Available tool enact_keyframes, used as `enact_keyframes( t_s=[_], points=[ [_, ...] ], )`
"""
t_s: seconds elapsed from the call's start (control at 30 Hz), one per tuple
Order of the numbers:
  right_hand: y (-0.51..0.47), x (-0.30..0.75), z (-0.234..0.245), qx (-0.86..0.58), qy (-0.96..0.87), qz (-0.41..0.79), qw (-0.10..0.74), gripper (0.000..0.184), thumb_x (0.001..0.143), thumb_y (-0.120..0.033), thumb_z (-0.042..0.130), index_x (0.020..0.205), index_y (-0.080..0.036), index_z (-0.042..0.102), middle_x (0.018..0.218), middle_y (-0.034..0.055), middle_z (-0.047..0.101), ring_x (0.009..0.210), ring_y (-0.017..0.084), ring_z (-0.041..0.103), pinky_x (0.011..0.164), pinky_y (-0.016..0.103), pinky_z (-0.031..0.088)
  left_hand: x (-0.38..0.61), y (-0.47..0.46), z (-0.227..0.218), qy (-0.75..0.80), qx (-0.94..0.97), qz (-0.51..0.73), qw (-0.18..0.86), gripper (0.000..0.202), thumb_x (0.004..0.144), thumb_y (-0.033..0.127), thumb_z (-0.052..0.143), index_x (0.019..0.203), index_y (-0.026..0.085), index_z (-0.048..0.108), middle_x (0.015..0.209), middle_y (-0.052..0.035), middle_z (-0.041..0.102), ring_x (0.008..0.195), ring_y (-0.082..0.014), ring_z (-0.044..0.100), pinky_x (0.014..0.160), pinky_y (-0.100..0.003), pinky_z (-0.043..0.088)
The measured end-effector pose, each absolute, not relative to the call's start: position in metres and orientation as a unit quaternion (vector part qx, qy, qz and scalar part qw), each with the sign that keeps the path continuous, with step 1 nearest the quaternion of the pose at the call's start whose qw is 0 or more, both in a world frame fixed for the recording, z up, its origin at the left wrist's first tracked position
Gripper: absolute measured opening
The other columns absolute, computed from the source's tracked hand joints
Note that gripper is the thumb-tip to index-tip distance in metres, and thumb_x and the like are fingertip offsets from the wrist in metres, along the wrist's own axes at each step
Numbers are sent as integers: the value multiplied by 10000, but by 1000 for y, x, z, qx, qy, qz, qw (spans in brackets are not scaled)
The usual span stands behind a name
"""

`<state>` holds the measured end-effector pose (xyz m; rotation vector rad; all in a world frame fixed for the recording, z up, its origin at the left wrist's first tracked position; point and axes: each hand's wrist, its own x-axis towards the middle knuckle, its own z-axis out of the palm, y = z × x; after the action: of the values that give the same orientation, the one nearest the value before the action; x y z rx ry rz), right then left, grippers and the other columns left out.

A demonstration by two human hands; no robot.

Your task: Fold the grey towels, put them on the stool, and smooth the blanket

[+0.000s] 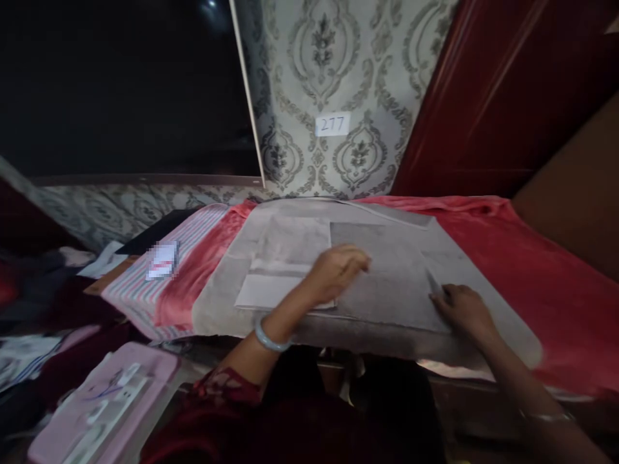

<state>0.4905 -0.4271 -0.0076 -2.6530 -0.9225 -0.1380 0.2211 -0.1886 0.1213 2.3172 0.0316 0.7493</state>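
A grey cloth (387, 283) lies spread on a padded surface covered by a red blanket (532, 270). My left hand (336, 270) rests knuckles-up on the cloth near its middle, fingers curled down against the fabric beside a lighter folded panel (285, 258). My right hand (459, 308) presses on the cloth's near right part, fingertips pinched at a fold edge. A pale bangle sits on my left wrist.
A striped pink cloth (145, 283) with a small white card (163, 261) lies at the left. A pink sewing machine (101, 406) stands at the lower left. Patterned wallpaper with a "277" label (332, 124) is behind; a red curtain (488, 96) hangs at the right.
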Motion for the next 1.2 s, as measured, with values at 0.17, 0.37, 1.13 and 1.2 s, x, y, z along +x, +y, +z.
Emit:
enact_keyframes(
  t_s=[0.17, 0.37, 1.13, 1.2],
  points=[
    [-415, 493, 6, -946, -298, -2, 126, 402, 930, -360, 562, 1227, -111, 670, 1122, 197, 691, 1001, 290, 670, 834, 355, 499, 233, -153, 82, 212, 965, 112, 106, 584, 966, 360, 578, 1484, 106, 492, 1606, -231, 379, 1517, -377, 308, 1221, -575, 280],
    [-407, 496, 26, -948, -302, 29, 96, 258, 908, -335, 618, 1052, -142, 710, 1020, 155, 726, 901, 243, 677, 695, 287, 428, 226, -145, 34, 215, 975, 36, 38, 594, 1026, 432, 404, 1579, 215, 391, 1687, -130, 232, 1572, -338, 156, 1251, -603, 156],
    [-344, 454, 114, -717, -251, 219, 613, 191, 802, -414, 591, 789, -236, 658, 768, 70, 702, 726, 234, 663, 616, 322, 549, 225, -148, 35, 211, 972, 74, 75, 597, 985, 472, 468, 1535, 239, 467, 1669, -130, 289, 1562, -346, 197, 1241, -615, 158],
    [-307, 434, 134, -679, -279, 245, 634, 162, 736, -367, 629, 760, -207, 640, 697, 53, 675, 631, 208, 629, 571, 302, 526, 225, -143, 34, 205, 967, 92, 121, 595, 957, 476, 516, 1505, 242, 503, 1659, -120, 318, 1560, -342, 206, 1242, -623, 144]
  ],
)
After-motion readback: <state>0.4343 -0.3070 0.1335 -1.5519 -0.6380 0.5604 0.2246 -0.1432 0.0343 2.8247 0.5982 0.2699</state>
